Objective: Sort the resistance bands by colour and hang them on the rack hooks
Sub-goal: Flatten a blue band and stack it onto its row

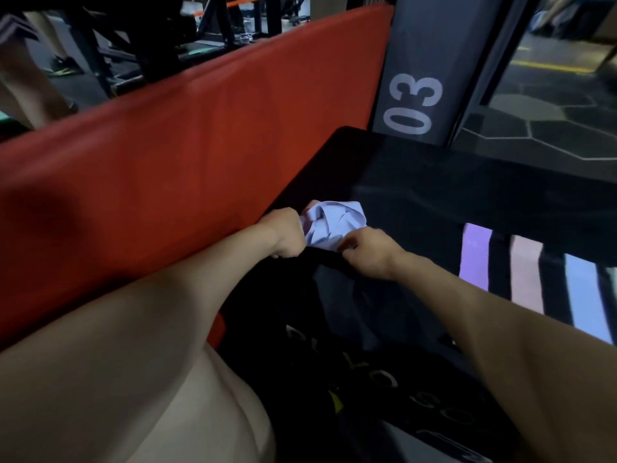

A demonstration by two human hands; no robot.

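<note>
You hold a crumpled lilac resistance band [330,225] between both hands, raised just above the dark surface [434,182] beside the red padded wall [167,155]. It looks bunched that way because you are working it loose or finding its loop, so its colour can be matched. Your left hand [285,233] is clenched into a fist round the band's left edge, fingers curled tight and mostly hidden behind the knuckles. Your right hand [369,250] pinches the lower right edge, its fingers bent in and closed on the fabric. To your right, three flat bands lie side by side on the floor: a purple band [474,253], a pink band [526,272] and a pale blue band [586,299], seemingly laid out by colour. No rack hooks are in view, so hanging appears not yet begun.
</note>
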